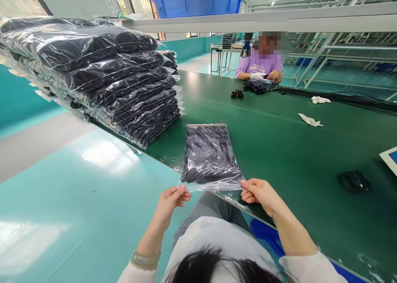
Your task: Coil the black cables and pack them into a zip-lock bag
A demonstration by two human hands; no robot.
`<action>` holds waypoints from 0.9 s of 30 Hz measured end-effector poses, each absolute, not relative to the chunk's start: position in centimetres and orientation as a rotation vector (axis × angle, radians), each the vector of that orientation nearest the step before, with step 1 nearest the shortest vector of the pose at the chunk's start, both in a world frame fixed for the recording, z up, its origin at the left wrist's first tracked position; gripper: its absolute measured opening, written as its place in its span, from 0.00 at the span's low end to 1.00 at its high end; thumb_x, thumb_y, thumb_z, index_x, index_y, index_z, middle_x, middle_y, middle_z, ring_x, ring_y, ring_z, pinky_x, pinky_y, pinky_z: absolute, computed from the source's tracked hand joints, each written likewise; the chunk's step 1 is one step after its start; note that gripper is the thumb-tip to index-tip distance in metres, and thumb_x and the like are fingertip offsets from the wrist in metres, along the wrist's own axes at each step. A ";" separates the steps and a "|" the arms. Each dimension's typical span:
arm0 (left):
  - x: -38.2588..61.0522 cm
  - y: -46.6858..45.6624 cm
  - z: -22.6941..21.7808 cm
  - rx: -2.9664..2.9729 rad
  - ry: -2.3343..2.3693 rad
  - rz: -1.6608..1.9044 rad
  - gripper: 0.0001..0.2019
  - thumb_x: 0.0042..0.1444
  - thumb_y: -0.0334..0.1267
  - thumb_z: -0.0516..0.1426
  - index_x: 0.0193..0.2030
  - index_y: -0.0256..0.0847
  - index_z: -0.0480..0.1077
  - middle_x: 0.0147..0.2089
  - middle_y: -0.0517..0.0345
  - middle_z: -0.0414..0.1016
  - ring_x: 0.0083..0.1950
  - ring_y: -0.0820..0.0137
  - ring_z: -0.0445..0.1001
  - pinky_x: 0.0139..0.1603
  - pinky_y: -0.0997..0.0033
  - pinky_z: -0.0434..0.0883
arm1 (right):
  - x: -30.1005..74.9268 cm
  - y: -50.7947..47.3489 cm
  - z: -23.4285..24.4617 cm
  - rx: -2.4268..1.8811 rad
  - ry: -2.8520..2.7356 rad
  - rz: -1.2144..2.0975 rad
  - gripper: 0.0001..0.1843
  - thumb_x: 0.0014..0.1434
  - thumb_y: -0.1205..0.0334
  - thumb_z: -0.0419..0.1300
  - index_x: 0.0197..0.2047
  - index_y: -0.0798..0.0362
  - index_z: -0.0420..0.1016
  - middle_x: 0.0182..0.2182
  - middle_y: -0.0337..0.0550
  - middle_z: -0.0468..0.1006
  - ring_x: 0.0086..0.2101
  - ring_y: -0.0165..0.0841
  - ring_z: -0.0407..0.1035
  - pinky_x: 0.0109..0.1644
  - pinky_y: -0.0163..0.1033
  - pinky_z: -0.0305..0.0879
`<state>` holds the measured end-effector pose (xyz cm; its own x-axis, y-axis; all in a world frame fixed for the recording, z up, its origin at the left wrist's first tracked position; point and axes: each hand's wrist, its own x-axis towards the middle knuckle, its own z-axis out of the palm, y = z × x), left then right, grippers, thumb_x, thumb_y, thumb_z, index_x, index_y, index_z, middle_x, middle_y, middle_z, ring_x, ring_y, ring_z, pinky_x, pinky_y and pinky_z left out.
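Observation:
A clear plastic bag (211, 155) packed with dark ribbed pieces lies at the near edge of the green table (279, 151). Its flat open-looking edge faces me and stretches between my hands. My left hand (172, 200) pinches the left corner of that edge, just off the table. At the right corner, my right hand (259, 194) grips the film between thumb and fingers. Whether the bag's mouth is sealed I cannot tell. To the left rises a tall stack of similar filled bags (124, 84).
Across the table a person in a purple top (260, 64) handles small black parts. Black parts (254, 88), long black cables (338, 96) and white gloves (310, 120) lie there. A black object (354, 181) sits at right. Overhead, a shelf (217, 23) carries a blue bin (198, 3).

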<state>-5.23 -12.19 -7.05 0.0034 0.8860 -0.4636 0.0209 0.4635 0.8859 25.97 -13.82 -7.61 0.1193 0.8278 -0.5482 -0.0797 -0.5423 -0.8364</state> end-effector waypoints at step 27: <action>-5.5 -15.3 -7.3 0.935 1.429 0.891 0.22 0.48 0.58 0.66 0.30 0.38 0.73 0.26 0.61 0.72 0.26 0.75 0.66 0.31 0.74 0.65 | 28.2 -17.9 -7.4 -1.610 -0.586 1.645 0.27 0.39 0.42 0.78 0.27 0.57 0.77 0.24 0.42 0.79 0.23 0.25 0.72 0.27 0.26 0.72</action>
